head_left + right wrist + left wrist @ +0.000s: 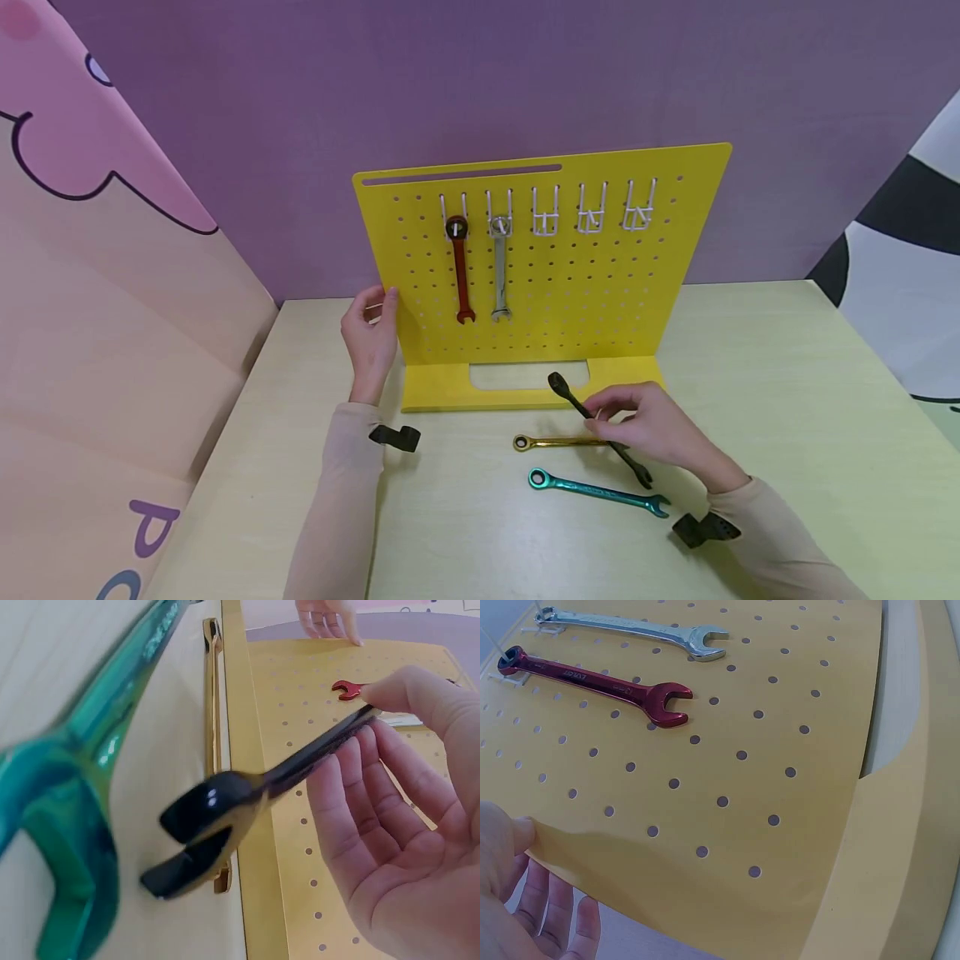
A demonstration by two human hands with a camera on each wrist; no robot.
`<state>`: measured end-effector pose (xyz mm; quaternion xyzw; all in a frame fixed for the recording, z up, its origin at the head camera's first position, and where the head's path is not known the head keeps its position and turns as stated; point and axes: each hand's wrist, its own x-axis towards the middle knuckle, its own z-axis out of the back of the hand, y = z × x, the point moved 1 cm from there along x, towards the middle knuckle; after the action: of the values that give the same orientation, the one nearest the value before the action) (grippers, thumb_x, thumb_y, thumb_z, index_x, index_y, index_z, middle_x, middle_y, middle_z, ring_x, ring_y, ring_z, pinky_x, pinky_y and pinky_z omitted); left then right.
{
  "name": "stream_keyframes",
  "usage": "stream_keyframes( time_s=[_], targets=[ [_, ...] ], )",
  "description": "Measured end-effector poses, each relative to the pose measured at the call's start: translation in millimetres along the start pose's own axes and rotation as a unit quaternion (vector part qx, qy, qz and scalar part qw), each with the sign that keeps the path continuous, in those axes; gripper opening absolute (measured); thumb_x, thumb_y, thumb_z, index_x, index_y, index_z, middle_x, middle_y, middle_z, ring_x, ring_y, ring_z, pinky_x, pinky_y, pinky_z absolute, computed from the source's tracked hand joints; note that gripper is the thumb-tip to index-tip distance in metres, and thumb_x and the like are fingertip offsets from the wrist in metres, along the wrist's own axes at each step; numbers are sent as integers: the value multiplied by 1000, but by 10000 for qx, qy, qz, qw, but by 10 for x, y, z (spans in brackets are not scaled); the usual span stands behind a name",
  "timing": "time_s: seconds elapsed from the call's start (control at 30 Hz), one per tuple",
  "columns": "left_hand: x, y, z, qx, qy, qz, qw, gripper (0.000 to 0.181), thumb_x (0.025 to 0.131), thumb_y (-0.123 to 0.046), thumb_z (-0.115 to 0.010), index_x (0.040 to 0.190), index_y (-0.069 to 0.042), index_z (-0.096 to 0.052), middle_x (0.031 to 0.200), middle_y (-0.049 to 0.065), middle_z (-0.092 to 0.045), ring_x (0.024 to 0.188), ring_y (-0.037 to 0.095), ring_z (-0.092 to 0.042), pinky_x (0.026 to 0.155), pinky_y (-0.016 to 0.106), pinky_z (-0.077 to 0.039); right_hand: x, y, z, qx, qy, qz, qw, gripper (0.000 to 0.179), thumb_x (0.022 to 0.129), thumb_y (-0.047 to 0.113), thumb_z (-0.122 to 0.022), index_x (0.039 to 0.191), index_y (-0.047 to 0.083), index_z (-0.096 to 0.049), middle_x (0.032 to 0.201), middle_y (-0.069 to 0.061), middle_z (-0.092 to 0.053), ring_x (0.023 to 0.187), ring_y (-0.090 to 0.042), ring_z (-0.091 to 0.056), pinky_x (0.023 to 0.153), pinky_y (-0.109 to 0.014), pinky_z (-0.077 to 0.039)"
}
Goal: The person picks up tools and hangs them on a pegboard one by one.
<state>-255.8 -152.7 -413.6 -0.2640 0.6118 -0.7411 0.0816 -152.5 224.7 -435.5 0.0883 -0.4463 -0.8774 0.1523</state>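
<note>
Between thumb and fingers, my right hand (651,423) pinches a black wrench (630,463) by its shaft. The black wrench slants over a gold wrench (558,442), its open end (199,825) toward the right wrist camera. Closest to me lies a teal wrench (600,490) on the table. My left hand (371,333) holds the left edge of a yellow pegboard (570,308), thumb on the front face and fingers behind. On the board's hooks hang a red wrench (461,275) and a silver wrench (500,271), side by side with open ends down.
Three white wire hooks, including the rightmost hook (637,218), are bare on the board. The board's yellow base (435,387) rests on a pale wooden table (450,517). Behind it stands a purple wall panel (480,83).
</note>
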Motion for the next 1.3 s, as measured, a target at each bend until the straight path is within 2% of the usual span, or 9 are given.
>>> stream_keyframes(
  time_s=[0.3, 0.43, 0.7, 0.87, 1.1, 1.2, 1.3],
  targets=[
    [19, 22, 0, -78, 10, -10, 10000, 32, 105, -26, -70, 122, 0, -73, 119, 18, -71, 99, 22, -62, 81, 18, -50, -31, 65, 3, 349, -696, 240, 9967, 19, 96, 14, -79, 113, 4, -80, 105, -7, -80, 92, -2, -69, 76, -24, -62],
    [21, 24, -4, -72, 17, -7, 10000, 32, 105, -26, -70, 122, 0, -73, 119, 18, -71, 98, 22, -62, 80, 17, -50, -45, 99, 10, 533, -972, 346, 9932, 17, 96, 10, -80, 111, 5, -80, 106, -10, -80, 93, -1, -70, 75, -24, -62],
    [7, 19, 0, -29, 49, 32, 10000, 32, 105, -27, -70, 124, -1, -73, 121, 17, -71, 101, 22, -62, 85, 23, -52, -36, 147, 18, 430, -1370, -86, 9896, 23, 96, 17, -81, 116, 4, -79, 108, -11, -81, 93, 1, -68, 77, -22, -58],
    [-2, 21, 4, -7, 92, 97, 9999, 33, 106, -28, -68, 127, -3, -72, 123, 16, -70, 105, 24, -61, 90, 29, -52, -43, 183, 19, 435, -1639, -317, 9850, 27, 96, 21, -81, 118, 4, -79, 105, -7, -81, 94, 1, -66, 79, -22, -56],
    [-5, 36, -2, 10, 81, 137, 9999, 33, 106, -29, -68, 127, -3, -72, 123, 16, -70, 106, 27, -61, 91, 32, -52, -45, 233, -6, 645, -1892, -184, 9796, 26, 95, 20, -82, 116, 4, -79, 103, 2, -78, 91, -1, -69, 77, -23, -57],
    [-7, 45, -4, 38, 63, 184, 9998, 33, 106, -30, -68, 127, -4, -72, 124, 15, -70, 107, 25, -60, 91, 30, -52, -38, 255, -17, 616, -2040, -159, 9769, 26, 95, 20, -82, 116, 4, -80, 102, 6, -76, 91, 0, -67, 81, -20, -55],
    [-6, 43, -9, -1, 73, 89, 9999, 33, 106, -29, -69, 126, -3, -73, 122, 16, -70, 105, 26, -61, 88, 28, -52, -28, 278, -26, 623, -2204, -192, 9732, 27, 96, 22, -82, 116, 5, -80, 98, 11, -74, 91, 1, -66, 84, -19, -52]
  ],
)
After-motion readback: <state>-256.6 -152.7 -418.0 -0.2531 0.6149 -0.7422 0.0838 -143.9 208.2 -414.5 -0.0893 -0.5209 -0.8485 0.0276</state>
